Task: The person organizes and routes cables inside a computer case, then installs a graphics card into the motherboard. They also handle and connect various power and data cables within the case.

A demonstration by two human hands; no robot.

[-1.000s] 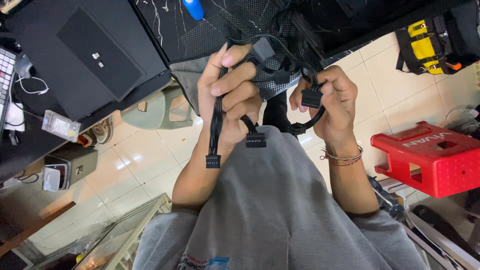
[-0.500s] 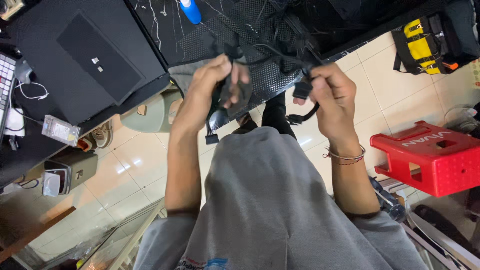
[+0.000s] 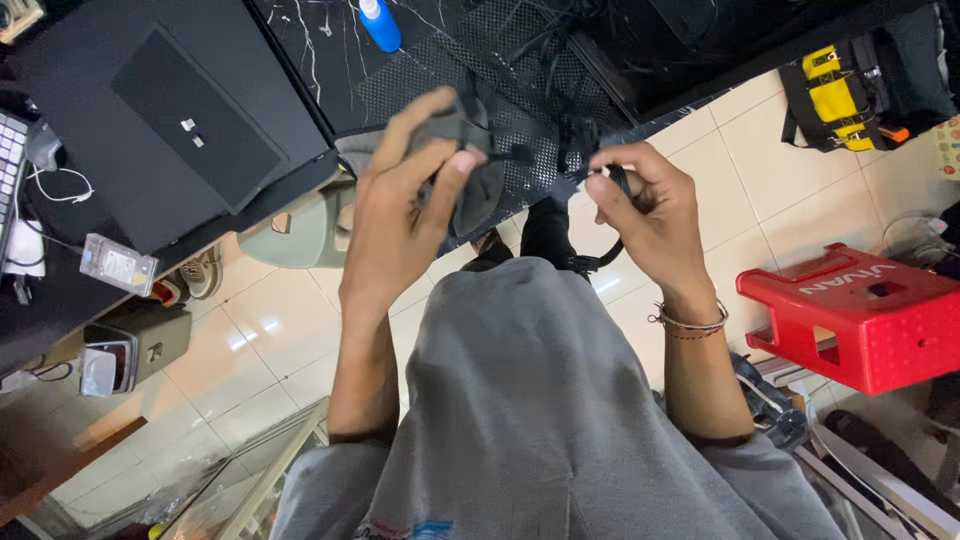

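My left hand [image 3: 405, 205] is raised in front of me, fingers pinched around a dark bundle of black cables [image 3: 470, 135] with connectors. My right hand [image 3: 645, 215] grips another stretch of the same black cable, which loops down below it toward my knee. Both hands hover over the edge of a black perforated mesh panel [image 3: 440, 70] on the dark marble-patterned table [image 3: 320, 50]. My grey shirt [image 3: 540, 420] fills the lower middle of the view. A thin bracelet circles my right wrist.
A black computer case [image 3: 170, 110] lies at the left on the table, a blue-capped bottle [image 3: 380, 22] behind the mesh. A red plastic stool [image 3: 860, 315] stands on the tiled floor at right, a yellow-black tool bag [image 3: 845, 90] beyond it. Small devices and a glass panel lie lower left.
Both hands have risen toward the table with the cables. The dangling connectors seen below my left hand earlier are gathered up into its grip.
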